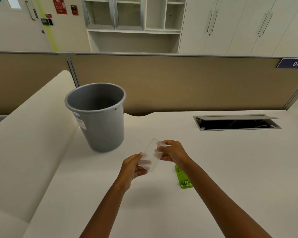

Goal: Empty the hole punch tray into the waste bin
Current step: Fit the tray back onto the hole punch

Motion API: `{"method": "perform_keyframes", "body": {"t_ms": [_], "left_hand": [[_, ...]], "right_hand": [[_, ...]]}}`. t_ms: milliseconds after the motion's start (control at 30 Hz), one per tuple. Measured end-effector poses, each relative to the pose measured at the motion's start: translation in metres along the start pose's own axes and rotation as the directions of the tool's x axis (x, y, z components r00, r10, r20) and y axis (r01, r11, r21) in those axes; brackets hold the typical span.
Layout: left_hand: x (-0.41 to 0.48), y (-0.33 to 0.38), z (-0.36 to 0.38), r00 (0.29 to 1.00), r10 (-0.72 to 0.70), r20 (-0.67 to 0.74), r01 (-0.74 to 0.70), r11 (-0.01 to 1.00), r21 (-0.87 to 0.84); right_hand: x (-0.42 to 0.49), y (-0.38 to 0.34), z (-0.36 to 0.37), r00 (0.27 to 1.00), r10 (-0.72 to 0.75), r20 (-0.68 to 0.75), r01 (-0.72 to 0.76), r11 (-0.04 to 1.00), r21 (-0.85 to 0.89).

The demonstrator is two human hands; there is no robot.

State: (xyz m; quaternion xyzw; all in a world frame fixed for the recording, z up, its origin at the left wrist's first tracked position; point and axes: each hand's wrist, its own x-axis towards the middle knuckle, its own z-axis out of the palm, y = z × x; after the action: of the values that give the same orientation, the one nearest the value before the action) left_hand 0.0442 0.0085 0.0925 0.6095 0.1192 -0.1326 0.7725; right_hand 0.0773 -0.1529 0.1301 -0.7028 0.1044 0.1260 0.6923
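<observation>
A clear plastic hole punch tray (151, 154) is held above the white desk between both hands. My left hand (132, 169) grips its near end from below. My right hand (172, 152) pinches its far right edge. The tray is tilted, its long side pointing toward the bin. A grey waste bin (97, 117) stands upright on the desk to the left and beyond the hands, about a hand's width from the tray. The green hole punch body (183, 177) lies flat on the desk under my right forearm, partly hidden by it.
An open cable hatch (236, 123) is set into the desk (230, 169) at the back right. A tan partition (179, 83) runs along the desk's far edge. A cream raised surface (33, 126) borders the desk on the left.
</observation>
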Motion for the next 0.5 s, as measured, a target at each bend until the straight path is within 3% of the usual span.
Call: {"method": "perform_keyframes", "body": {"t_ms": [167, 267, 400, 500], "left_hand": [[0.003, -0.015, 0.013, 0.989, -0.101, 0.109, 0.101, 0.995, -0.003], [0.002, -0.026, 0.019, 0.963, -0.178, 0.203, 0.2, 0.976, -0.089], [0.003, -0.045, 0.027, 0.868, -0.272, 0.415, 0.427, 0.835, -0.346], [0.003, -0.058, 0.036, 0.841, -0.273, 0.467, 0.486, 0.759, -0.432]], "right_hand": [[-0.003, 0.013, -0.008, 0.996, 0.061, 0.068, -0.053, 0.991, -0.12], [-0.002, 0.021, -0.01, 0.997, 0.069, 0.043, -0.058, 0.973, -0.221], [-0.003, 0.032, -0.012, 0.999, 0.052, -0.01, -0.052, 0.946, -0.319], [-0.003, 0.038, -0.014, 0.997, 0.047, -0.055, -0.062, 0.941, -0.332]]}}
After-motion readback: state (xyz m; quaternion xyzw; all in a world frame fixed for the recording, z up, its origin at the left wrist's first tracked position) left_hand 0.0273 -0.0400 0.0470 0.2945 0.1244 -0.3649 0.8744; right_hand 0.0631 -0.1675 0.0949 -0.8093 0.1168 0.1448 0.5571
